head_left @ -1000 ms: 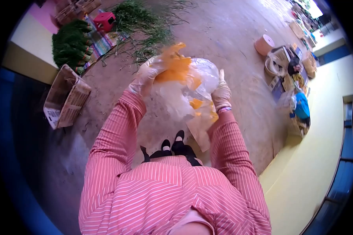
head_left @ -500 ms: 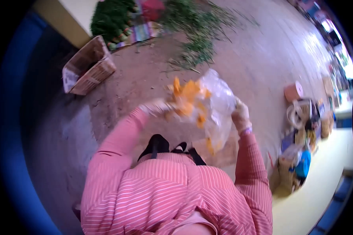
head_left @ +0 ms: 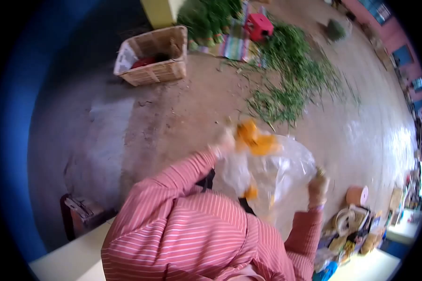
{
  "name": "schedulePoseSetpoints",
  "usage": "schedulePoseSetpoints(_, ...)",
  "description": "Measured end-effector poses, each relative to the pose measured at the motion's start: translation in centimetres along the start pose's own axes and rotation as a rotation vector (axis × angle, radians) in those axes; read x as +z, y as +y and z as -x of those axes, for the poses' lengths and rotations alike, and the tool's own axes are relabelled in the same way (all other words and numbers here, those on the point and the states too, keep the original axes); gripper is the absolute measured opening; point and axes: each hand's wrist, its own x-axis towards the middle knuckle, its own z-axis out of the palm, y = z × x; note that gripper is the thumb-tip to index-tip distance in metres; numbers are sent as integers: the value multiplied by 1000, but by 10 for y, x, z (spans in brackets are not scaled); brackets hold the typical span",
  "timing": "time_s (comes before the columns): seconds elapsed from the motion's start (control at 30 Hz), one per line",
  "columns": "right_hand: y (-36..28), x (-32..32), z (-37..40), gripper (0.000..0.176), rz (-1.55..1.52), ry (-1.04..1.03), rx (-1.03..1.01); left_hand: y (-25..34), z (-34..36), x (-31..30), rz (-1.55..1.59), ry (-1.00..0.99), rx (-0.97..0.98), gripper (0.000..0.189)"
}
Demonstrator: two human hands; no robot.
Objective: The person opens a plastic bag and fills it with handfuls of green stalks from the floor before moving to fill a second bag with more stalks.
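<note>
A clear plastic bag [head_left: 286, 166] is stretched between my two hands in front of my body. Bright orange pieces [head_left: 258, 140] show on or in its left part; blur hides whether they are print, plastic or something else. My left hand [head_left: 224, 142], smeared by motion, is closed at the bag's left side beside the orange. At the far right corner my right hand [head_left: 318, 186] pinches the bag's edge, fingers closed. Both hands look pale, as if gloved.
A cardboard box [head_left: 162, 72] with something red inside stands at upper left. Cut green stalks [head_left: 295, 70] litter the floor near a pink stool [head_left: 259, 26] and striped mat [head_left: 234, 44]. A pink roll [head_left: 357, 195] and mixed items [head_left: 349, 225] lie at lower right.
My view has swung, so the box and green stalks sit farther right. The bag is pulled wider between my hands, which are farther apart.
</note>
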Motion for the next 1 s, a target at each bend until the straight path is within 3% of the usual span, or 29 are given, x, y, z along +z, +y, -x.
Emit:
schedulePoseSetpoints(0.07,-4,-13,-31,32,442,123,-86,7,-47,-45,-343,260,-102,20)
schedulePoseSetpoints(0.1,-8,-14,-46,31,653,143,-140,7,-71,-57,-486,440,252,18)
schedulePoseSetpoints(0.17,-16,-4,-70,27,731,227,-143,21,-122,-68,-587,571,311,19)
schedulePoseSetpoints(0.3,-18,-16,-101,26,548,384,-176,30,-183,-107,-663,546,164,37)
schedulePoseSetpoints(0.37,-14,-29,-108,27,772,329,-139,33,-203,-111,-695,564,227,30)
schedulePoseSetpoints(0.43,-21,-47,-126,30,773,338,-25,51,-232,-109,-658,598,522,22)
schedulePoseSetpoints(0.47,-20,-56,-133,32,635,392,-54,83,-235,-102,-497,632,500,12)
schedulePoseSetpoints(0.5,-19,-57,-130,35,500,446,-87,76,-247,-102,-490,630,513,12)
schedulePoseSetpoints(0.57,8,-69,-137,37,589,366,10,54,-287,-91,-4,319,334,14)
schedulePoseSetpoints(0.6,30,-75,-141,36,530,335,31,51,-298,-80,334,109,410,15)
schedulePoseSetpoints(0.63,52,-85,-148,34,471,299,51,50,-312,-69,336,100,417,15)
schedulePoseSetpoints(0.67,71,-99,-155,39,365,180,241,52,-321,-59,696,-105,291,16)
schedulePoseSetpoints(0.7,69,-105,-162,39,362,187,247,72,-322,-50,1043,-318,145,20)
schedulePoseSetpoints(0.77,57,-115,-170,62,629,-67,110,121,-292,-20,644,-148,135,26)
schedulePoseSetpoints(0.83,15,-108,-192,84,419,-87,-223,149,-295,14,668,-198,110,21)
schedulePoseSetpoints(0.9,-13,-84,-216,86,185,-36,-333,182,-288,43,520,-251,95,17)
schedulePoseSetpoints(1.0,-14,-68,-248,76,26,-175,-407,209,-291,82,450,-260,-21,12)
